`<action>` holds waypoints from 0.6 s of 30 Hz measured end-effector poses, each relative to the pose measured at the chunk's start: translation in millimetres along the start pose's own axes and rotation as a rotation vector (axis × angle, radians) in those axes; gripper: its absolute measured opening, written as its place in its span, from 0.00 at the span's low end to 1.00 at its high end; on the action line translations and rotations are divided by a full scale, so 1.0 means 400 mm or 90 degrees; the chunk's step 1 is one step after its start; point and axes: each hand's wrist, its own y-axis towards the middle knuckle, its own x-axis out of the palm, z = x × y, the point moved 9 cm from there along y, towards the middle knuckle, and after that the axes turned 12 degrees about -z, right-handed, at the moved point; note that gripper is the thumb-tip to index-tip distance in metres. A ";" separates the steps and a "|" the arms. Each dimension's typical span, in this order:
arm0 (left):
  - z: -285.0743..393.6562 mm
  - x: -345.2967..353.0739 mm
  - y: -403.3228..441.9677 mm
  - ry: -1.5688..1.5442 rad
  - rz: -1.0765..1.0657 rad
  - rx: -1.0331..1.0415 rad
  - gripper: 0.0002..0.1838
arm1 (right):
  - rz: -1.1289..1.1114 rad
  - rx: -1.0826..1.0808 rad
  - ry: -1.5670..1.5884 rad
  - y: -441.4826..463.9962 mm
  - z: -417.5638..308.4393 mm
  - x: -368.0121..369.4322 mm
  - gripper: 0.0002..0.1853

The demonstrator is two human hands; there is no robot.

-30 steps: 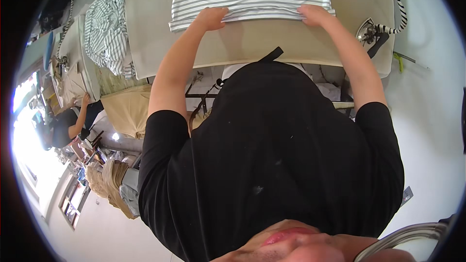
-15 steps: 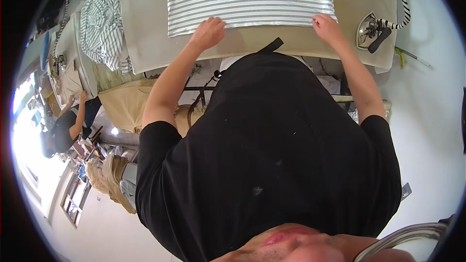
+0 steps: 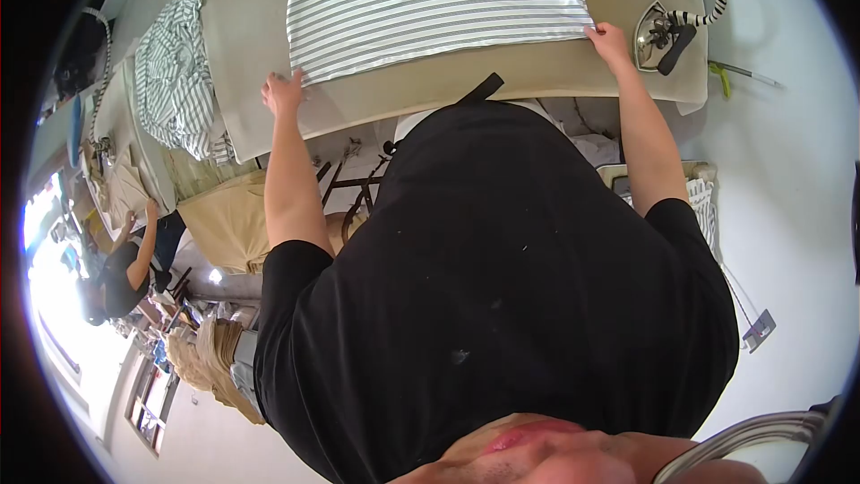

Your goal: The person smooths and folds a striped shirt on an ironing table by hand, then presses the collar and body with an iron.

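A white garment with dark stripes lies spread flat on the pale covered table, its near edge running between my hands. At its near left corner is my left hand, the thumb and a finger closed on the cloth's corner. My right hand pinches the near right corner. To the right of the cloth rests a metal iron with a black handle and a striped hose.
A crumpled striped garment lies at the table's left. Beyond it another person works at a second table with beige cloth. Tan fabric hangs below left. A green-handled tool is right of the table.
My hands have moved from the middle part of the near edge out to its two corners. The folded-up near edge now lies flat, and the view has shifted.
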 end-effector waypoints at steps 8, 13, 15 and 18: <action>-0.039 0.134 0.038 -0.218 -0.466 0.026 0.34 | -0.008 0.039 -0.038 -0.002 -0.052 0.006 0.13; -0.072 0.180 0.015 -0.603 -0.470 -0.112 0.18 | -0.093 0.161 0.359 -0.027 -0.026 0.043 0.11; -0.052 0.178 0.002 -0.655 -0.523 -0.122 0.13 | -0.113 0.192 0.350 -0.014 0.010 0.047 0.10; -0.088 0.210 0.023 -0.601 -0.532 -0.113 0.14 | -0.146 0.183 0.336 -0.029 0.016 0.044 0.10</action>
